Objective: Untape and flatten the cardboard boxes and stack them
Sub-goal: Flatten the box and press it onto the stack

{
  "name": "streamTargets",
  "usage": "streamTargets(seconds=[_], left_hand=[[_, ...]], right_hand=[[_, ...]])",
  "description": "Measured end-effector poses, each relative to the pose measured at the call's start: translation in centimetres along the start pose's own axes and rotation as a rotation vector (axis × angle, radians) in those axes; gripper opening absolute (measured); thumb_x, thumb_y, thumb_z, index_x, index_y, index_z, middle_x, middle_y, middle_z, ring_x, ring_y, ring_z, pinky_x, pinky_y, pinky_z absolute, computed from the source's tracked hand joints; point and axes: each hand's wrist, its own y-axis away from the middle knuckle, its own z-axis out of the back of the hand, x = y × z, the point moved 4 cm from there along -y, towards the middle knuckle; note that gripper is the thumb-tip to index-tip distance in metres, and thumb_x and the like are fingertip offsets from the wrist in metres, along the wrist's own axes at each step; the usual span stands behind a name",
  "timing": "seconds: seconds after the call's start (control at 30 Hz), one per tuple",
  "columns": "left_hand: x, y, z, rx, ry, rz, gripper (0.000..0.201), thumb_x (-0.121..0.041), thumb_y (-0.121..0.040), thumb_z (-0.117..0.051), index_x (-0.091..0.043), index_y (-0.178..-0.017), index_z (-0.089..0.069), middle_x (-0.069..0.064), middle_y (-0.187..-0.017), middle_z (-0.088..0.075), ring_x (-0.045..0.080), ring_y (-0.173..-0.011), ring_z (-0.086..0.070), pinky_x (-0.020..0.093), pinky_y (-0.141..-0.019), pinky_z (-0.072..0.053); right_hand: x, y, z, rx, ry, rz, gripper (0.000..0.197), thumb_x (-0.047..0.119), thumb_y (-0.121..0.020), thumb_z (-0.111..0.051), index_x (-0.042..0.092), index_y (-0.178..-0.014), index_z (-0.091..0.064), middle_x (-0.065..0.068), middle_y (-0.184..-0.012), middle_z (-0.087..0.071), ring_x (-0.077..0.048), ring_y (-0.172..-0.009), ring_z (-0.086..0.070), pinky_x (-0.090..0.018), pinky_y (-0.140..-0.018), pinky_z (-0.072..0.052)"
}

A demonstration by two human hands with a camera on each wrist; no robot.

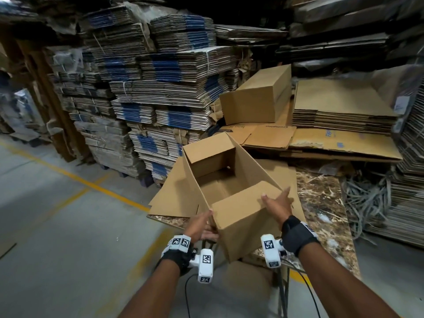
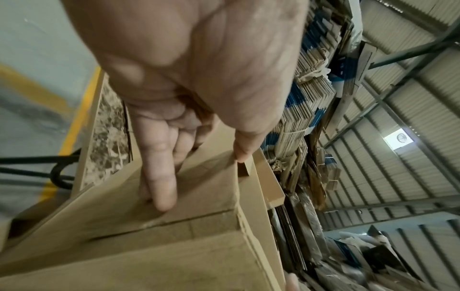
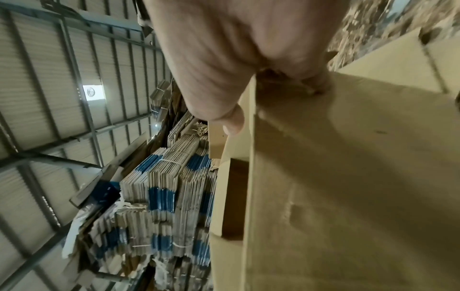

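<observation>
an open-topped brown cardboard box (image 1: 231,191) is held tilted over the near edge of a marble-patterned table (image 1: 325,203), its flaps standing up. its near left corner is gripped by the left hand (image 1: 203,227), fingers (image 2: 159,173) laid along the underside and thumb over the edge. the near right corner is gripped by the right hand (image 1: 276,204), thumb inside. a second closed brown box (image 1: 257,97) is seen behind on flattened brown cardboard sheets (image 1: 344,104).
</observation>
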Motion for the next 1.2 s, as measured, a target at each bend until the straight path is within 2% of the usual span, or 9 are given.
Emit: streamTargets(seconds=[0.1,0.23,0.33,0.4,0.5,0.67,0.8,0.97,1.2], left_hand=[[-0.4,0.6,-2.7,0.115,0.054,-0.007,0.039,-0.034,-0.102,-0.060,-0.005,-0.128,-0.056,0.031,-0.116,-0.066,0.039,-0.095,-0.075,0.046,-0.088,-0.062],[-0.8,0.3,-6.6,0.206,-0.029,-0.084,0.030,-0.025,-0.102,-0.060,-0.008,-0.126,-0.062,0.011,-0.108,-0.072,0.024,-0.092,-0.074,0.039,-0.081,-0.063],[-2.0,-1.1,-7.0,0.091,-0.293,-0.250,0.017,-0.027,-0.100,-0.063,-0.012,-0.101,-0.071,0.004,-0.088,-0.072,0.015,-0.070,-0.067,0.037,-0.060,-0.059],[-3.7,-1.5,-5.7,-0.081,-0.508,-0.430,0.012,-0.030,-0.091,-0.074,-0.019,-0.088,-0.072,-0.005,-0.083,-0.073,0.014,-0.075,-0.068,0.038,-0.073,-0.060],[-6.5,-2.3,-3.6,-0.286,-0.831,-0.678,0.031,-0.037,-0.083,-0.081,-0.028,-0.110,-0.069,-0.014,-0.108,-0.063,0.010,-0.105,-0.057,0.028,-0.093,-0.047],[-9.6,-6.2,-1.5,-0.231,-1.377,-0.740,0.077,-0.056,-0.092,-0.063,-0.030,-0.156,-0.029,-0.005,-0.169,-0.015,0.017,-0.157,0.000,0.053,-0.124,0.003],[-10.3,-7.9,-1.2,-0.222,-1.439,-0.761,0.065,-0.059,-0.089,-0.064,-0.027,-0.144,-0.048,-0.002,-0.153,-0.039,0.021,-0.148,-0.030,0.056,-0.122,0.013],[-8.9,-8.6,-2.9,-0.209,-1.172,-0.799,0.039,-0.045,-0.080,-0.080,-0.019,-0.104,-0.065,0.000,-0.113,-0.054,0.023,-0.113,-0.051,0.038,-0.108,-0.033],[-5.7,-8.0,-3.1,-0.205,-0.926,-0.836,0.038,-0.038,-0.077,-0.083,-0.024,-0.082,-0.049,-0.007,-0.094,-0.050,0.016,-0.093,-0.046,0.023,-0.090,-0.015]], right_hand=[[0.0,-0.3,0.3,0.006,-0.024,0.088,0.117,0.040,-0.088,-0.075,0.027,-0.159,0.017,-0.008,-0.169,-0.011,-0.037,-0.147,-0.032,-0.051,-0.117,-0.036],[-1.7,0.1,-2.2,0.145,-0.041,0.018,0.078,0.065,-0.073,-0.072,0.019,-0.131,-0.049,-0.004,-0.133,-0.062,-0.028,-0.117,-0.060,-0.053,-0.101,-0.051],[-1.7,1.0,-2.7,0.128,-0.118,0.024,0.042,0.051,-0.081,-0.074,0.022,-0.109,-0.064,-0.002,-0.113,-0.072,-0.024,-0.102,-0.067,-0.051,-0.095,-0.056],[-1.5,1.2,-2.5,0.114,-0.137,0.045,0.030,0.042,-0.088,-0.073,0.021,-0.108,-0.067,0.000,-0.109,-0.073,-0.022,-0.100,-0.068,-0.047,-0.093,-0.057],[-0.9,1.2,-1.8,0.088,-0.098,0.094,0.021,0.035,-0.093,-0.069,0.020,-0.107,-0.069,0.003,-0.105,-0.073,-0.017,-0.096,-0.067,-0.035,-0.084,-0.056],[-0.6,0.3,0.2,0.075,0.028,0.127,0.014,0.027,-0.090,-0.068,0.013,-0.090,-0.071,-0.003,-0.097,-0.073,-0.026,-0.095,-0.067,-0.039,-0.085,-0.053],[-0.3,-0.8,2.1,0.086,0.093,0.131,0.008,0.016,-0.089,-0.066,0.013,-0.089,-0.074,0.001,-0.101,-0.075,-0.025,-0.102,-0.067,-0.044,-0.096,-0.051],[1.7,-1.0,2.6,-0.167,0.287,0.153,0.024,0.026,-0.094,-0.062,0.017,-0.116,-0.068,-0.004,-0.111,-0.073,-0.024,-0.097,-0.067,-0.042,-0.087,-0.057],[4.0,-0.8,-1.0,-0.376,0.694,0.013,0.115,0.079,-0.072,-0.063,0.019,-0.158,-0.015,-0.025,-0.157,-0.030,-0.043,-0.144,-0.030,-0.062,-0.113,-0.028]])
